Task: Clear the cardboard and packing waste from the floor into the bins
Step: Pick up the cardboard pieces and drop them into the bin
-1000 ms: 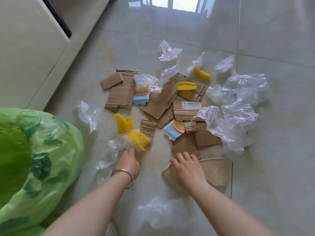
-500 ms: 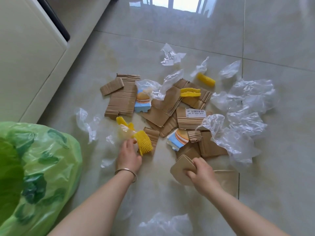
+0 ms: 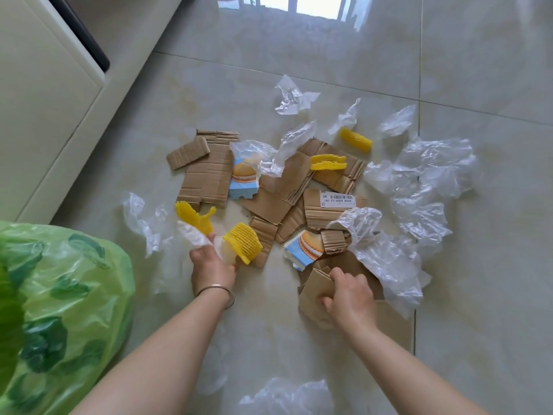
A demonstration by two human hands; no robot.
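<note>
Now left hand (image 3: 213, 266) grip clutches yellow foam net (image 3: 243, 246); right hand (image 3: 350, 298) grip pinches cardboard piece (image 3: 314, 290).

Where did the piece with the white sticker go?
The cardboard with the white sticker lies right of the pile's middle in the head view, just beyond the right hand, with crumpled clear plastic lapping its near edge.

torn cardboard (image 3: 206, 175), plastic (image 3: 419, 187) strewn, floor
</note>
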